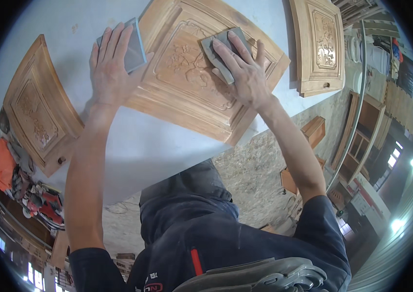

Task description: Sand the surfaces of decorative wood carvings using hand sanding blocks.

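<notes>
A carved wooden door panel (162,92) lies tilted on the pale tabletop, with a raised floral relief in its middle. My right hand (246,78) presses a folded sheet of grey sandpaper (208,51) onto the relief, fingers stretched over it. Beside the panel's left edge, my left hand (109,78) has its fingers laid over a flat grey sanding pad with a pale blue edge (140,46). The fingers cover much of both abrasives, and their undersides are hidden.
Similar carved panels stand at the left (46,107) and at the far right (321,48) of the white tabletop (138,160). Orange cloth (3,165) and tools lie past the left edge. Wooden pieces (313,130) and a cabinet frame (362,136) stand on the floor to the right.
</notes>
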A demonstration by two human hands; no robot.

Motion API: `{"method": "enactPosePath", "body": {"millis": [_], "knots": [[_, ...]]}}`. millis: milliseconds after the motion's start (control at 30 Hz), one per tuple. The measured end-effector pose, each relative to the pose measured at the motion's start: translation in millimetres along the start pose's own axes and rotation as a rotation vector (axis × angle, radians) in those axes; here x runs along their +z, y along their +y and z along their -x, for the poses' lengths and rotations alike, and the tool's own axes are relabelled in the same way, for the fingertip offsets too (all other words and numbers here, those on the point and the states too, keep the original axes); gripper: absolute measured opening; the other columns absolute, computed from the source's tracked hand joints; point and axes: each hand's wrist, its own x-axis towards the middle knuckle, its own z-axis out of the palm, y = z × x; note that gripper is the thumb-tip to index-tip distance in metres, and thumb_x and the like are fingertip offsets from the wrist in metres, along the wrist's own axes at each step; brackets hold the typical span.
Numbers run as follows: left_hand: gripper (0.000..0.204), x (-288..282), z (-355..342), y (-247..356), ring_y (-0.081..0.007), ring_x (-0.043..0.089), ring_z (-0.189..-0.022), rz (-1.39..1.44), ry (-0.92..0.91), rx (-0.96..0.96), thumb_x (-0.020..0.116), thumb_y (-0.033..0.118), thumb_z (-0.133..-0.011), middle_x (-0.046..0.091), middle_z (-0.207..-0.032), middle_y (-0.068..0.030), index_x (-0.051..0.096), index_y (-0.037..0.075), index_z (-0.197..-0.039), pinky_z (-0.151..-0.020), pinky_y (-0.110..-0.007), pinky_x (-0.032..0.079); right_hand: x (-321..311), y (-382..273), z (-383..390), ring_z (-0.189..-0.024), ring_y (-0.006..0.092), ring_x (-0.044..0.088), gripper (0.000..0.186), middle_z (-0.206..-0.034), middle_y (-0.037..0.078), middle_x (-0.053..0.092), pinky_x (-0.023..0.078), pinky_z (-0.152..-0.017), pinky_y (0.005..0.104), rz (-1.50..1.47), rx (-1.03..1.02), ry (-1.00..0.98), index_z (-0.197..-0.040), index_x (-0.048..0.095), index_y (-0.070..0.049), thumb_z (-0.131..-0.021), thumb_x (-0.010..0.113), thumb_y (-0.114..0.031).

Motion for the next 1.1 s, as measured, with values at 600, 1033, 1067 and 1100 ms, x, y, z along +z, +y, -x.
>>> {"method": "enactPosePath", "body": {"millis": [600,1033,1067,1100], "knots": [[0.075,-1,2,6,-0.0353,0.047,-0.155,-0.096,0.02,-0.006,0.081,0.034,-0.096,0.056,-0.163,-0.0057,0.05,0.016,-0.161,-0.126,-0.057,0.035,26,-5,35,-0.161,0.034,0.037,0.071,-0.164,0.01,0.057,0.023,-0.124,0.0716,-0.067,0.126,0.216,-0.162,0.049,-0.009,-0.105,0.066,-0.049],[0.079,2,7,-19,-0.0344,0.044,-0.157,-0.048,-0.033,0.074,0.079,0.039,-0.096,0.056,-0.164,-0.0075,0.046,0.018,-0.165,-0.126,-0.06,0.032,27,-60,42,-0.159,0.0327,0.04,0.066,-0.156,0.007,0.062,0.026,-0.13,0.0615,-0.191,0.306,0.199,-0.157,0.054,-0.01,-0.102,0.069,-0.042],[0.079,1,9,-19,-0.0344,0.044,-0.157,-0.033,-0.037,0.079,0.079,0.039,-0.096,0.056,-0.164,-0.0075,0.046,0.018,-0.165,-0.126,-0.06,0.032,31,-67,50,-0.159,0.0327,0.04,0.066,-0.156,0.007,0.062,0.026,-0.13,0.0615,-0.182,0.317,0.193,-0.157,0.054,-0.01,-0.102,0.069,-0.042],[0.08,1,11,-18,-0.0345,0.044,-0.157,-0.027,-0.038,0.068,0.08,0.04,-0.096,0.055,-0.164,-0.0079,0.045,0.018,-0.165,-0.126,-0.061,0.031,34,-77,60,-0.159,0.0356,0.04,0.066,-0.158,0.009,0.061,0.023,-0.13,0.0632,-0.124,0.376,0.186,-0.157,0.052,-0.008,-0.103,0.066,-0.042]]}}
